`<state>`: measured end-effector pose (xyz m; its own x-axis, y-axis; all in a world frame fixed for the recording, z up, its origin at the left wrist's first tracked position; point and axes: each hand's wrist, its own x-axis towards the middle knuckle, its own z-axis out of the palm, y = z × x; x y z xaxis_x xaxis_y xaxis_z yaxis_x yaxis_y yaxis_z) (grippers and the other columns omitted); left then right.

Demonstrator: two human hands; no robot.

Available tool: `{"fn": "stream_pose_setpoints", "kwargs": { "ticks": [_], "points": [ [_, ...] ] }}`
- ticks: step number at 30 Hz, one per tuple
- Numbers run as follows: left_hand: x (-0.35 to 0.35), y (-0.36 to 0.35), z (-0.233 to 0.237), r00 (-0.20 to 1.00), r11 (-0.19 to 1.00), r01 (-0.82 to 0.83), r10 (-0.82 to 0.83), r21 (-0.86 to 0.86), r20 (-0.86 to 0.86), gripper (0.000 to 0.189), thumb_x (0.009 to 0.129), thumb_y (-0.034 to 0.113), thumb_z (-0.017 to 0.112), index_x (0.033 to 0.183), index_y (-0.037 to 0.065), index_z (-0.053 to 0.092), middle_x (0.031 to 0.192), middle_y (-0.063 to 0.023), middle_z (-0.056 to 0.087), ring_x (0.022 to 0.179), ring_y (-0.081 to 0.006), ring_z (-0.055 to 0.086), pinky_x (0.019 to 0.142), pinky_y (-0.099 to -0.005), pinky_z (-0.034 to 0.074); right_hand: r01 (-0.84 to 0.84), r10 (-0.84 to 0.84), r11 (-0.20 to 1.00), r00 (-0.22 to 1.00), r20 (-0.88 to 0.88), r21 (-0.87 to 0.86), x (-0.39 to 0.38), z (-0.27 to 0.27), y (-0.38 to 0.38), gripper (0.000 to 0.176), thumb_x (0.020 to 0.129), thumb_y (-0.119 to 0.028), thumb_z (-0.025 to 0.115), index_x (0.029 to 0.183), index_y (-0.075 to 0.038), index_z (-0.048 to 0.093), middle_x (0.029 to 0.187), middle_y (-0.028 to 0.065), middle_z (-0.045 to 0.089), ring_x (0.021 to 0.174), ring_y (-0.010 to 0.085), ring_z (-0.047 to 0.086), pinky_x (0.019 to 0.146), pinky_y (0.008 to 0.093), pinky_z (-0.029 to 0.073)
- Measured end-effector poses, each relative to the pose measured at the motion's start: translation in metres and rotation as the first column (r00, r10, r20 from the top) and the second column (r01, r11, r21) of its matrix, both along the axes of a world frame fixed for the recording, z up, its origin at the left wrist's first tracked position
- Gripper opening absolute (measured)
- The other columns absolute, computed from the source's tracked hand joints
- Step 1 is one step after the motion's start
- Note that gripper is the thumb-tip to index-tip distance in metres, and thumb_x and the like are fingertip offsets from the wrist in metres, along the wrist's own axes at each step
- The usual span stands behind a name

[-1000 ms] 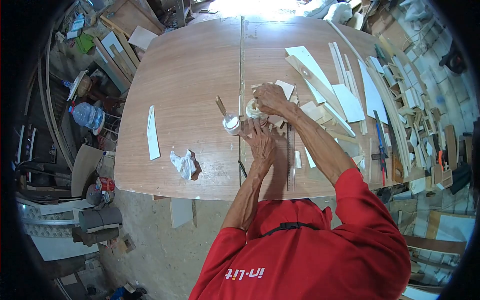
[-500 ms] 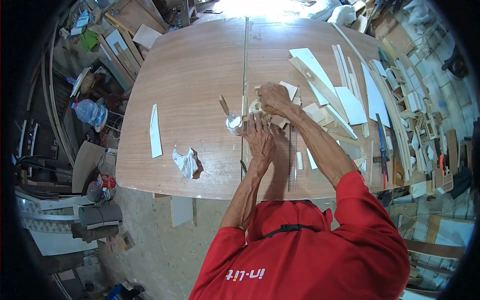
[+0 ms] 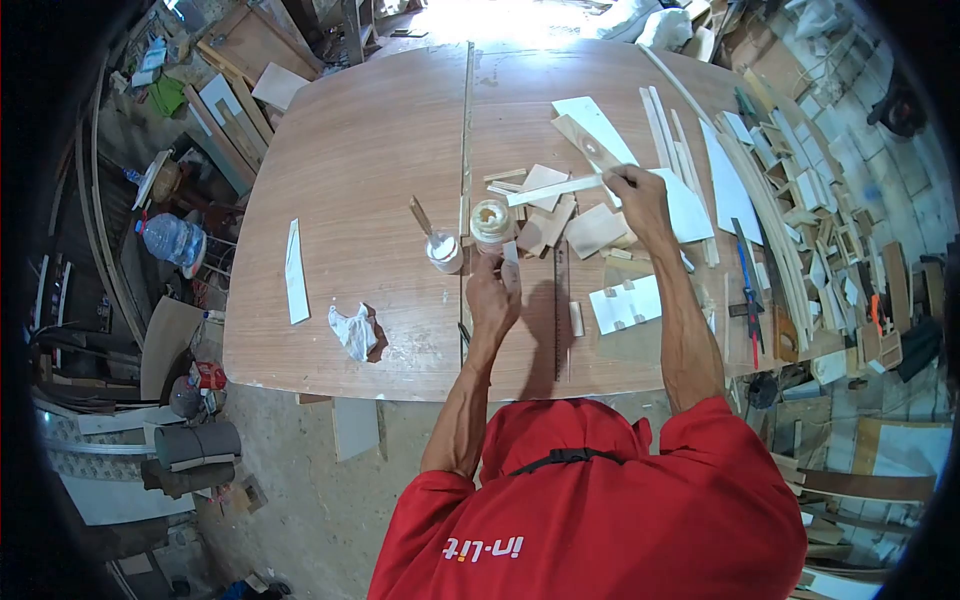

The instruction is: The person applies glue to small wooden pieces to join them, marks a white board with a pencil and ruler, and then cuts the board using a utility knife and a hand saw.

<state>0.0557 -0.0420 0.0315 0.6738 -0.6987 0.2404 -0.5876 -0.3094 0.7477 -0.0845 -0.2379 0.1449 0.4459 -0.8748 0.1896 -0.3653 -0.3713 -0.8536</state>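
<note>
My right hand (image 3: 640, 205) is closed on one end of a thin pale wooden strip (image 3: 555, 190), whose other end reaches left above the wood pieces. My left hand (image 3: 492, 303) pinches a small, flat, pale wood piece (image 3: 512, 268), close below an open glass jar (image 3: 493, 236) with yellowish paste inside. Whether its fingertips touch the jar is hard to see. Left of the jar stands a white cup (image 3: 445, 257) with a wooden-handled brush (image 3: 421, 216) in it. Several flat wood offcuts (image 3: 596, 230) lie between the jar and my right hand.
A crumpled white cloth (image 3: 353, 332) and a narrow white strip (image 3: 296, 272) lie on the table's left side. A metal ruler (image 3: 560, 320) and a white panel with small blocks (image 3: 627, 303) lie on the right. Boards and a blue-red clamp (image 3: 748, 295) are farther right.
My right hand has moved from over the jar to the right, and the wooden strip now shows in it. My left hand has turned and drawn back slightly, pinching the small piece.
</note>
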Motion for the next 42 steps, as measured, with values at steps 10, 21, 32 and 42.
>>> {"fn": "stream_pose_setpoints", "kwargs": {
  "ticks": [10, 21, 32, 42],
  "points": [
    [-0.047, -0.009, 0.026, 0.703, 0.962, 0.1, -0.249, -0.254, -0.666, 0.022, 0.095, 0.018, 0.051, 0.095, -0.002, 0.06, 0.077, -0.0087, 0.062, 0.064, -0.0164, 0.063, 0.06, -0.0291, 0.052, -0.074, -0.285, 0.836, 0.789, 0.545, 0.544, -0.098, -0.069, 0.049, 0.01, 0.09, -0.012, 0.061, 0.086, -0.005, 0.056, 0.081, 0.0079, 0.067, 0.066, 0.0107, 0.061, 0.052, 0.0235, 0.05],
    [-0.021, -0.005, -0.02, 0.961, 0.998, -0.014, -0.005, 0.065, 0.276, 0.017, 0.078, 0.004, 0.056, 0.093, -0.004, 0.057, 0.12, -0.0228, 0.054, 0.11, -0.0393, 0.052, 0.088, -0.0464, 0.044, -0.099, 0.108, 0.994, 0.924, 0.366, -0.043, -0.02, -0.043, 0.031, 0.013, 0.087, -0.009, 0.064, 0.093, 0.002, 0.064, 0.081, 0.0112, 0.067, 0.071, 0.0165, 0.065, 0.064, 0.031, 0.052],
    [-0.006, -0.016, -0.019, 0.904, 0.994, -0.038, -0.008, 0.101, 0.427, 0.046, 0.068, 0.004, 0.059, 0.114, -0.003, 0.058, 0.14, -0.0185, 0.039, 0.124, -0.0436, 0.038, 0.097, -0.0539, 0.031, -0.288, 0.327, 0.814, 0.945, -0.011, -0.505, 0.086, -0.027, 0.027, 0.017, 0.086, -0.01, 0.056, 0.093, 0.001, 0.067, 0.087, 0.0173, 0.067, 0.078, 0.033, 0.065, 0.071, 0.0405, 0.051],
    [0.002, -0.019, -0.013, 0.909, 0.94, -0.112, -0.034, 0.322, 0.416, 0.04, 0.074, 0.004, 0.058, 0.114, 0.001, 0.06, 0.147, -0.0118, 0.033, 0.139, -0.0399, 0.022, 0.1, -0.0721, 0.017, -0.51, 0.356, 0.684, 0.857, -0.372, -0.521, 0.116, -0.06, 0.035, 0.019, 0.083, -0.018, 0.061, 0.093, -0.004, 0.069, 0.087, 0.011, 0.062, 0.089, 0.0292, 0.062, 0.076, 0.0426, 0.051]
  ]
}}
